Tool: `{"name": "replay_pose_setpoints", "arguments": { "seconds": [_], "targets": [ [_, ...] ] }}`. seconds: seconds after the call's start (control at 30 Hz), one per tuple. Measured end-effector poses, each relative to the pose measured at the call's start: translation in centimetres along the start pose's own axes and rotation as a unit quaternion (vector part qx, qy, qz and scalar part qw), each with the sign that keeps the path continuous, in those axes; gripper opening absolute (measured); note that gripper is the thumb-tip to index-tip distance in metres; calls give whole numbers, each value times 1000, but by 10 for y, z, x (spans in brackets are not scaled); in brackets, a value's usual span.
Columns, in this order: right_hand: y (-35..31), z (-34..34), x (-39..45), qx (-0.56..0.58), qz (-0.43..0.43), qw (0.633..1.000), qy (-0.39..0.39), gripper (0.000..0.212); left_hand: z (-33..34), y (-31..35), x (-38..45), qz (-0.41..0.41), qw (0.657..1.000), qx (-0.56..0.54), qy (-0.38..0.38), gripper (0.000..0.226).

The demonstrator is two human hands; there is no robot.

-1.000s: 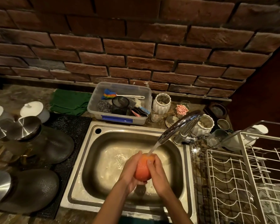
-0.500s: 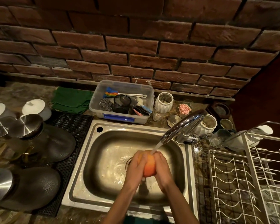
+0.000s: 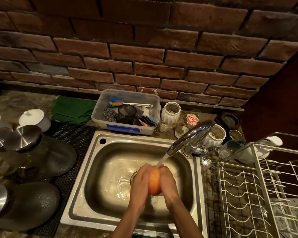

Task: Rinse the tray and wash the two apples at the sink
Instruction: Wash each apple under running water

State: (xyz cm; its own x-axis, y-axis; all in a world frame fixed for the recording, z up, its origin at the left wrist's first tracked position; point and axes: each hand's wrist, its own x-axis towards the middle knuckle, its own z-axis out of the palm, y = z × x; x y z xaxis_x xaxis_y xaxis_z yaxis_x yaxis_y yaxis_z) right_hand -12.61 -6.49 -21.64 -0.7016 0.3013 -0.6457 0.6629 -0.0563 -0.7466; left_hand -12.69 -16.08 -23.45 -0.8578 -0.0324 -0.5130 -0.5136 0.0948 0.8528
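Note:
An orange-red apple (image 3: 154,182) is held over the steel sink (image 3: 100,169), right under the stream running from the chrome tap (image 3: 189,136). My left hand (image 3: 139,182) cups its left side and my right hand (image 3: 168,182) cups its right side, fingers curled round the fruit. Water spreads over the sink floor around the drain. I see no second apple and no tray.
A clear plastic box (image 3: 127,110) of brushes and scourers stands behind the sink. White ribbed pots (image 3: 170,112) and small cups sit by the tap. A white wire dish rack (image 3: 258,191) fills the right. Dark jars with steel lids (image 3: 24,138) stand on a black mat at left.
Both hands have turned the apple between them under the stream and closed further round its sides. The view has shifted slightly.

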Motion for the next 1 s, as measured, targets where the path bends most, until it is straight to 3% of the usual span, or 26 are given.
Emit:
{"name": "replay_pose_setpoints", "arguments": {
  "seconds": [0.23,0.33,0.43,0.57,0.73,0.83,1.0],
  "targets": [
    [19,1,-4,-101,-129,986,-33,25,-11,10,13,-86,995,34,-42,34],
    [24,-3,-5,-72,-106,989,-67,33,-17,13,7,-113,990,-11,-89,40],
    [28,-12,-5,10,-68,997,-37,44,-27,17,4,-152,971,-101,-153,44],
    [30,-16,-7,42,-78,995,-38,30,-28,16,3,-173,955,-151,-189,47],
    [27,-2,-10,107,-9,992,-63,22,-10,5,-2,-131,968,-167,-131,38],
    [23,4,-10,157,52,985,-43,27,-9,0,-2,-85,985,-104,-108,40],
    [23,-2,-2,287,170,936,-109,42,-20,-4,-1,42,989,57,-127,42]
  ]
}}
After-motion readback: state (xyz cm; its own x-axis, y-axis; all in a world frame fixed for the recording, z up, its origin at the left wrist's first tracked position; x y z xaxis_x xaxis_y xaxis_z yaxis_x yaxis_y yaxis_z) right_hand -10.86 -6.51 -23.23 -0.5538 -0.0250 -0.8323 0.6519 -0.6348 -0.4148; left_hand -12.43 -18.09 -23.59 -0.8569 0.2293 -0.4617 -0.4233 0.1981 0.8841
